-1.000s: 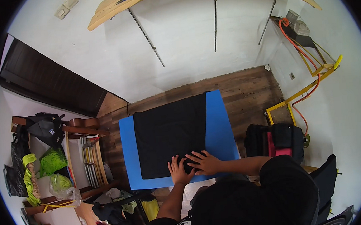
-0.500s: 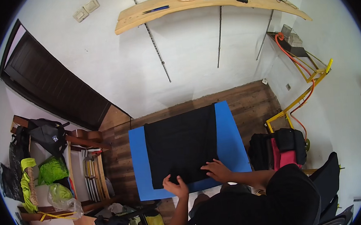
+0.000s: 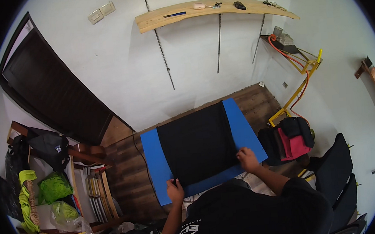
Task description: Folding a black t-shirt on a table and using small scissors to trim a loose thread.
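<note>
A black cloth (image 3: 198,142) lies spread flat over the middle of a blue tabletop (image 3: 155,162), with blue showing on both sides and along the near edge. What kind of garment or fabric it is, I cannot make out. My left hand (image 3: 175,191) is closed at the cloth's near left corner, thumb and fingers pinching its edge. At the near right corner, my right hand (image 3: 247,159) has its fingers curled together on the cloth's edge.
Left of the table stands a rack (image 3: 95,160) with books, bags and bright green items. Black and pink bags (image 3: 291,142) sit on the right, below a yellow metal frame (image 3: 301,89) with an orange hose. A wooden shelf (image 3: 206,11) runs along the far wall, and a dark door (image 3: 50,83) stands left.
Both hands went from loosely spread fingers over the cloth to closed at its two near corners. The right hand moved outward to the right. The whole view has turned slightly.
</note>
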A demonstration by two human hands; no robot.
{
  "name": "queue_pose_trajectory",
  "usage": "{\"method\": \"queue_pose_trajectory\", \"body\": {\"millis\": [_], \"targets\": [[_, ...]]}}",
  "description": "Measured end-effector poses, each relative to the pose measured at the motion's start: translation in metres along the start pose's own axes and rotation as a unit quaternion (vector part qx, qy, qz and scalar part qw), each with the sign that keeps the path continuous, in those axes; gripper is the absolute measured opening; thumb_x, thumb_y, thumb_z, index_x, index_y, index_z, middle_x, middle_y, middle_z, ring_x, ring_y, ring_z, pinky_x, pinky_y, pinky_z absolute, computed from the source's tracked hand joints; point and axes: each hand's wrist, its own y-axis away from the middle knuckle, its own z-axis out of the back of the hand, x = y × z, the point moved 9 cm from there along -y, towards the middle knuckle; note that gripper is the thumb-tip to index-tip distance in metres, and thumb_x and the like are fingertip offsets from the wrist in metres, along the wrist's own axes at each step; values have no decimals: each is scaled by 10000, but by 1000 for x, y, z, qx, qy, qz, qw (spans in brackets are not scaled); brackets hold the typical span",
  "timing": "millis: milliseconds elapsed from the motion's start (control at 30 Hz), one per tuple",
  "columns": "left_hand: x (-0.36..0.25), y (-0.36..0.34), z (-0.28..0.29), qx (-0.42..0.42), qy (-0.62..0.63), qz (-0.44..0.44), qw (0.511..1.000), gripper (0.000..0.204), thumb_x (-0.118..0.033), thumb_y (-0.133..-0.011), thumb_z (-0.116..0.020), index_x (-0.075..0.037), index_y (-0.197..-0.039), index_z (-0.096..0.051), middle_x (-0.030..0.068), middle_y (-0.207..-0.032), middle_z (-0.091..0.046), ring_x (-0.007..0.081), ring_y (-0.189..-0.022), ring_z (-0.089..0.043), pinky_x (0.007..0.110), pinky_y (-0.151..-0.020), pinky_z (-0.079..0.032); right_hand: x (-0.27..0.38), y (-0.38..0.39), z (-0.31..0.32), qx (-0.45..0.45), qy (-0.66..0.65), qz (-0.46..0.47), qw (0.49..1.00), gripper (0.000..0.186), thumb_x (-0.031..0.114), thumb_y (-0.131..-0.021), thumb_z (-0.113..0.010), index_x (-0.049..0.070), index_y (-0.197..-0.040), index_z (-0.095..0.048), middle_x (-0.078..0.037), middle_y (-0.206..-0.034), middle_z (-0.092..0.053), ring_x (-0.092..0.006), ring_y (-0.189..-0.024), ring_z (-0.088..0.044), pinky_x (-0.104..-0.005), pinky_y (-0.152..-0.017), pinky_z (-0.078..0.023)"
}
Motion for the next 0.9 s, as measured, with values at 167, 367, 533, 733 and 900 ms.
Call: {"method": "queue_pose_trajectory", "body": {"millis": [167,367,533,733,900], "targets": [[33,-5,-12,-41,169,-14,985,312,-235,-941,-827,-37,-1075,-626,144,-921,-726,331,-777,-706,424,-702,-547,-61,46,39,125,192,-140,963,228,170,-941,-677,218,-1154,-740,-47,-1308,-602,-314,-1250,-569,-508,-1013,-482],[75,10,-52,84,395,286,869,332,-231,-912,-882,-13,-1081,-698,39,-925,-721,126,-770,-640,319,-629,-496,-57,35,25,43,227,-228,946,313,246,-881,-747,142,-1176,-742,-91,-1352,-629,-345,-1255,-600,-508,-1030,-500],[71,8,-38,138,389,235,880,224,-243,-964,-838,-44,-973,-735,2,-848,-704,95,-746,-612,301,-636,-528,-98,30,-23,-29,40,-369,928,276,304,-915,-757,64,-1049,-742,-205,-1156,-717,-420,-1070,-700,-504,-939,-565],[76,8,-38,95,503,247,823,211,-243,-1007,-794,-85,-909,-694,-27,-842,-684,74,-742,-590,314,-649,-554,-162,34,-48,-45,-218,-444,868,359,215,-920,-752,30,-1201,-629,-201,-960,-731,-366,-781,-750,-475,-723,-622],[67,3,-16,43,427,165,888,254,-236,-975,-820,-35,-877,-701,-15,-781,-686,81,-717,-601,309,-645,-529,-167,44,-23,-8,-78,-296,952,306,69,-862,-747,64,-1135,-608,-166,-910,-720,-345,-703,-742,-434,-644,-624]]}}
